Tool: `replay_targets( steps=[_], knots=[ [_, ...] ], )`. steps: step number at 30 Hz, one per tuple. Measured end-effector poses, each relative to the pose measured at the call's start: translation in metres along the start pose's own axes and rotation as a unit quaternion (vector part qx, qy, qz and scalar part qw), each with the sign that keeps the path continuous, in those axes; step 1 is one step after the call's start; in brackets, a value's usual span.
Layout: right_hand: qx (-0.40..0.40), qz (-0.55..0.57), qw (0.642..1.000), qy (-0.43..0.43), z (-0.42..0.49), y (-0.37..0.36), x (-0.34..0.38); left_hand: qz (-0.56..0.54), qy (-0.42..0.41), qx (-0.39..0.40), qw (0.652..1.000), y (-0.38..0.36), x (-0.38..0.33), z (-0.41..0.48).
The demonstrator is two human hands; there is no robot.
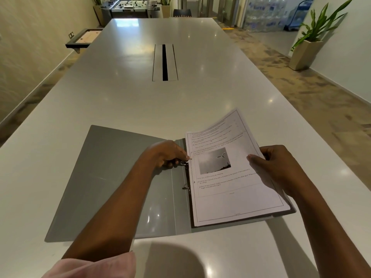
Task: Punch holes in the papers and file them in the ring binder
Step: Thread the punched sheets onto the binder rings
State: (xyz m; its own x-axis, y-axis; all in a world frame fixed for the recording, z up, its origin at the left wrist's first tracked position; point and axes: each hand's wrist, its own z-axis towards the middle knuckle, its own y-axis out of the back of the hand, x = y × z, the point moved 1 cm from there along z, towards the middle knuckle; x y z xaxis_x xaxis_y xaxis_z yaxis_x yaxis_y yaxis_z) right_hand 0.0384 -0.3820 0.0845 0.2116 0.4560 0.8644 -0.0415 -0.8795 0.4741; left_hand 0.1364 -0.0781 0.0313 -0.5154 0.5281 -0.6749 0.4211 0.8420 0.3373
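A grey ring binder (112, 177) lies open on the white table, its cover spread to the left. Its metal rings (185, 175) stand along the spine. Printed papers (226, 177) with text and a grey photo lie over the binder's right half, their far end lifted off it. My left hand (166, 155) is at the upper ring, its fingertips pinching the papers' left edge there. My right hand (279, 167) grips the papers' right edge, thumb on top. No hole punch is in view.
The long white table (180, 101) stretches ahead, with a cable slot (165, 62) in its middle. A black-framed shelf (82, 39) juts from the left wall. A potted plant (307, 49) stands on the floor at right. A foosball table and chair stand beyond.
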Motion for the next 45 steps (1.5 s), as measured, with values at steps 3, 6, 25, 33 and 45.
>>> replay_targets(
  steps=[3, 6, 25, 33, 45],
  knots=[
    [0.000, 0.009, 1.000, -0.009, -0.003, 0.000, -0.001, 0.015, -0.032, -0.048, 0.998, -0.004, 0.000, -0.007],
    [0.007, -0.005, 1.000, -0.002, -0.005, 0.000, 0.002, -0.039, -0.099, -0.100, 0.989, -0.018, 0.003, -0.018],
    [0.018, -0.011, 1.000, 0.004, 0.000, 0.007, -0.001, -0.150, 0.004, 0.059, 0.987, -0.039, 0.052, -0.052],
    [0.019, -0.008, 1.000, 0.005, 0.001, 0.004, -0.002, -0.144, 0.003, 0.103, 0.984, -0.038, 0.057, -0.044],
    [0.031, 0.035, 0.999, -0.027, -0.003, 0.003, -0.010, -0.166, -0.006, 0.154, 0.974, -0.028, 0.063, -0.038]
  ],
)
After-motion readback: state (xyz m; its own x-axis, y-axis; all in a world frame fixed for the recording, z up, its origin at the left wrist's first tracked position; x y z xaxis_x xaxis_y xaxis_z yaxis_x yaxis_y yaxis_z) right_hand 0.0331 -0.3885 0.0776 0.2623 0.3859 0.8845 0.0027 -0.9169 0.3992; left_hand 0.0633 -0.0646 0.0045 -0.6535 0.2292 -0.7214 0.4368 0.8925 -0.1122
